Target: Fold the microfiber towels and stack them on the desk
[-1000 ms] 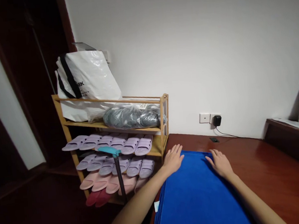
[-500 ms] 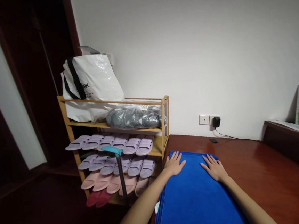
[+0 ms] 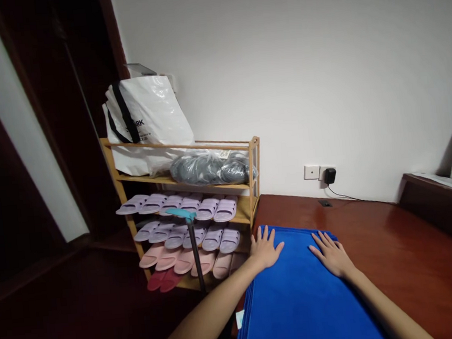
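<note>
A folded blue cloth point(image 3: 301, 300) in several layers lies on the reddish-brown table point(image 3: 410, 248), running from near its back toward me. My left hand point(image 3: 265, 249) rests flat with spread fingers on the cloth's far left corner. On the far right corner my right hand point(image 3: 331, 254) lies palm down, its fingers apart. Neither hand grips anything. A small white tag point(image 3: 240, 318) sticks out from the cloth's left edge.
Left of the table stands a wooden rack point(image 3: 252, 167) with several slippers point(image 3: 208, 208), a white bag point(image 3: 157, 109) and grey items in clear plastic point(image 3: 210, 168). A black plug point(image 3: 330, 175) sits in the wall socket. A raised dark ledge point(image 3: 442, 198) is at the right.
The camera view has shifted a little, so the rack appears further right and higher. Both hands stay flat on the cloth's far corners.
</note>
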`<state>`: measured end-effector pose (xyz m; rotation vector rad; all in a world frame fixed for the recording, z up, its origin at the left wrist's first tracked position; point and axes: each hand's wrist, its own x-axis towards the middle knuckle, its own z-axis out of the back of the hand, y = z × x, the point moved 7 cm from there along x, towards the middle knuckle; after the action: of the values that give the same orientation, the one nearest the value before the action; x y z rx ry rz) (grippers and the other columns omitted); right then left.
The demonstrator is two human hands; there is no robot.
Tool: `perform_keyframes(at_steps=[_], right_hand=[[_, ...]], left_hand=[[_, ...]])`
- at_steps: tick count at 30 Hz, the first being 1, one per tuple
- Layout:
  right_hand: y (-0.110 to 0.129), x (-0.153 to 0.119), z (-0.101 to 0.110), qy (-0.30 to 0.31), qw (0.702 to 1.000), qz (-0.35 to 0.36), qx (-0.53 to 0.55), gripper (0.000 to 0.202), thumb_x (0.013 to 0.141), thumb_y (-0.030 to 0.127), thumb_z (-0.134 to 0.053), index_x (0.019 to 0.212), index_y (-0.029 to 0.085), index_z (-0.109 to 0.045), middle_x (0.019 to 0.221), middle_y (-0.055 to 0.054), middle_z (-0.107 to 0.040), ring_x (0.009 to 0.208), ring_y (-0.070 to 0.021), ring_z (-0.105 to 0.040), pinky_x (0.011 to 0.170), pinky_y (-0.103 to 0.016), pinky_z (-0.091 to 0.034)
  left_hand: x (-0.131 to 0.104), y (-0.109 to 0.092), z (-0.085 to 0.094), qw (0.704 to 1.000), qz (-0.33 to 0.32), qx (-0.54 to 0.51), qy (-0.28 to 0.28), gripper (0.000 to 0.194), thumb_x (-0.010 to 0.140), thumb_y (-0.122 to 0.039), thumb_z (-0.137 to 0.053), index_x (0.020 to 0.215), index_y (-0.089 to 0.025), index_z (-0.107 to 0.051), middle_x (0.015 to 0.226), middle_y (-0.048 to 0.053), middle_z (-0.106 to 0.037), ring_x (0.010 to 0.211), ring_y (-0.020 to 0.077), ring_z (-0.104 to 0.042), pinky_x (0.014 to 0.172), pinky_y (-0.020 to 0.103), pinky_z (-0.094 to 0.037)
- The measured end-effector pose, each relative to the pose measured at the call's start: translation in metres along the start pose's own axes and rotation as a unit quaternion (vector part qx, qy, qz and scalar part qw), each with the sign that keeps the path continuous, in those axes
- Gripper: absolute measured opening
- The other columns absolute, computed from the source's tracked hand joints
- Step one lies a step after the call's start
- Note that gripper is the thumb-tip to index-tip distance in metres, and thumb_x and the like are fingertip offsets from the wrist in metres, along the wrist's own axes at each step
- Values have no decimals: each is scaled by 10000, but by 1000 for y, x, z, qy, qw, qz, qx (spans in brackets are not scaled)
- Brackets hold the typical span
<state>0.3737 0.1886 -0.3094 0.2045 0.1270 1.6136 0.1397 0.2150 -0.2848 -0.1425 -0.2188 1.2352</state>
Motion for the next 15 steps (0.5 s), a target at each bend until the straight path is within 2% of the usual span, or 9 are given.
perform_keyframes(at_steps=[5, 7, 11, 13, 15], right_hand=[[-10, -15, 9, 19, 999, 26, 21, 727, 859, 704, -122, 1462, 312, -228, 1532, 24, -166, 1422, -164, -99, 1151, -410, -136], [-19, -15, 10, 15, 999, 19, 22, 722, 863, 699, -128, 1463, 310, -225, 1536, 14, -151, 1423, -165, -90, 1151, -427, -134], [-29, -9, 5, 11, 1000, 3, 20, 700, 867, 693, -149, 1460, 328, -226, 1541, 5, -138, 1424, -177, -80, 1135, -456, -180], [-27, -8, 6, 4, 1000, 1, 20, 689, 872, 685, -155, 1455, 329, -240, 1538, 2, -155, 1422, -178, -91, 1136, -460, -176], [-26, -15, 13, -17, 1000, -9, 17, 700, 873, 680, -168, 1459, 305, -240, 1542, -9, -128, 1424, -194, -56, 1145, -484, -118]], left_hand=[[-15, -8, 16, 998, -52, 13, -43, 704, 918, -607, -257, 1499, -213, -203, 1555, 71, -128, 1419, 318, 13, 1100, 560, 73], [-13, -6, 16, 997, -67, 3, -31, 687, 929, -599, -229, 1497, -213, -211, 1549, 74, -154, 1423, 294, -40, 1109, 559, 24], [0, 5, 8, 998, -52, -17, 12, 678, 937, -596, -207, 1471, -188, -287, 1536, 89, -205, 1413, 280, -139, 1104, 535, -149], [2, 7, 8, 998, -48, -20, 17, 672, 939, -598, -215, 1471, -194, -286, 1540, 79, -192, 1416, 273, -130, 1107, 526, -149], [-3, 7, 13, 999, -45, -17, 17, 664, 947, -588, -216, 1478, -192, -263, 1544, 81, -172, 1419, 271, -110, 1110, 537, -119]])
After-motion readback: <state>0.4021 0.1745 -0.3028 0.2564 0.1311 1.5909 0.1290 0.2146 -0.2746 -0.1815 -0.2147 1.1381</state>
